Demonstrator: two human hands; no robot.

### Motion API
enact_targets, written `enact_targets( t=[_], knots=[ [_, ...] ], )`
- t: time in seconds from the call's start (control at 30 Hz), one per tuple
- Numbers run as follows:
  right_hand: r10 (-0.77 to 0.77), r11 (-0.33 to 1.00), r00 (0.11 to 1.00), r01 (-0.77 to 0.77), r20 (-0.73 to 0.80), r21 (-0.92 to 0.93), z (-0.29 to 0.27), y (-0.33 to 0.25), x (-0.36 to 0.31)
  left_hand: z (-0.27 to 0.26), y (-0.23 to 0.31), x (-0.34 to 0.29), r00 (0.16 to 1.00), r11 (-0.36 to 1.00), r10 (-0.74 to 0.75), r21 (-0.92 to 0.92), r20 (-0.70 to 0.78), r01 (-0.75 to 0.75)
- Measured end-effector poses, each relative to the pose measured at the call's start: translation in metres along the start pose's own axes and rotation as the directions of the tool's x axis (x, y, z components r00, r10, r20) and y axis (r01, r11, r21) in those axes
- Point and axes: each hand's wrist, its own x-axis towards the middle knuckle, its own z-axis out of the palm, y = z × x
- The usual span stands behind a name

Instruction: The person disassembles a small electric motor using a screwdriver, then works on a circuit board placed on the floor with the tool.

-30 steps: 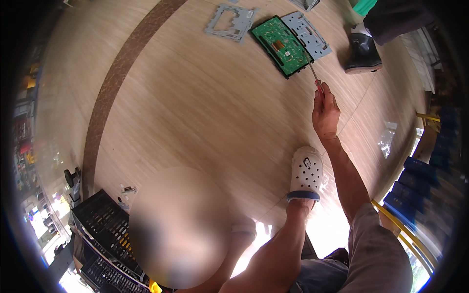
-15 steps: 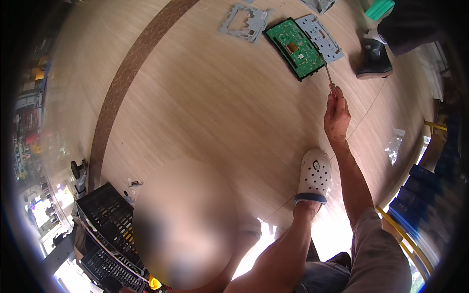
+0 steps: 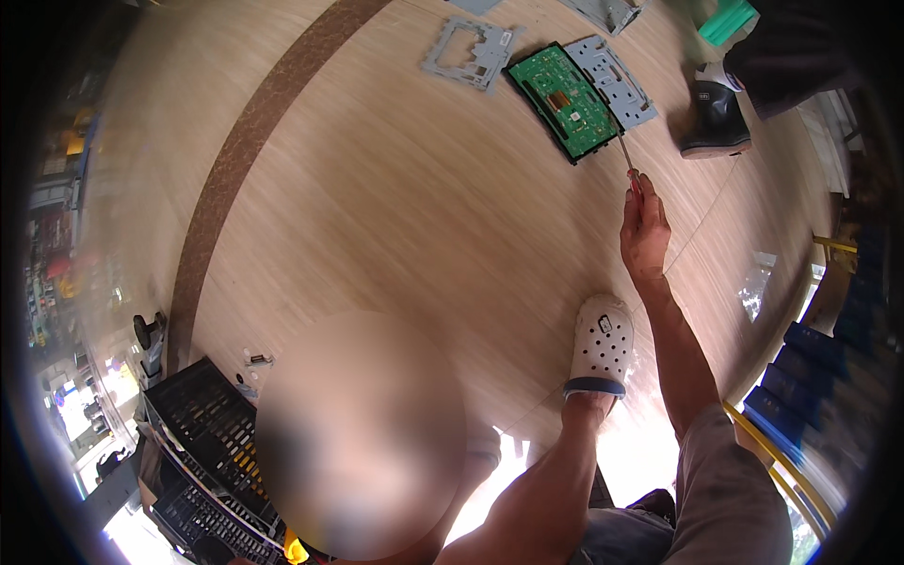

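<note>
My right hand (image 3: 646, 235), stretched out over the floor, is wrapped round the red handle of a screwdriver (image 3: 625, 153). Its metal shaft points away from me, and the tip reaches the near right edge of a green circuit board (image 3: 548, 83) in a black frame. Whether the tip touches the board or a part beside it is too small to tell. Against the board's right side lies a grey metal plate (image 3: 629, 94) with cut-outs. A second grey metal bracket (image 3: 493, 58), with a large opening, rests to the left of the board. My left hand is not visible.
Right of the plate stands another person's black shoe (image 3: 718, 121), with a green object (image 3: 727, 21) behind it. More grey metal (image 3: 614, 13) lies at the top edge. A black tool case (image 3: 202, 414) sits lower left; blue boxes (image 3: 782, 391) line the right side.
The whole view has shifted slightly. My right hand keeps its grip on the screwdriver, whose tip stays by the same edge of the board.
</note>
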Motion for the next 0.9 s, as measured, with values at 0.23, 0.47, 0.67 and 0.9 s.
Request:
enact_targets(
  t=[0.23, 0.47, 0.67, 0.9],
  knots=[
    [-0.075, 0.997, 0.996, 0.076, -0.049, 0.019, 0.0, -0.006, -0.002, 0.002, -0.007, 0.005, 1.0, 1.0, -0.024, 0.011, 0.02, 0.024],
    [-0.029, 0.999, 0.999, 0.03, -0.025, 0.023, -0.001, -0.006, -0.002, 0.0, -0.009, 0.004, 0.999, 0.999, -0.027, 0.018, 0.022, 0.027],
    [-0.048, 0.999, 0.998, 0.048, -0.041, 0.016, -0.002, -0.006, -0.004, 0.0, -0.008, 0.003, 0.999, 0.999, -0.034, 0.016, 0.021, 0.033],
    [-0.05, 0.999, 0.998, 0.05, -0.031, 0.007, 0.002, 0.0, -0.012, 0.002, -0.01, 0.002, 0.999, 0.999, -0.035, 0.006, 0.017, 0.035]
  ],
)
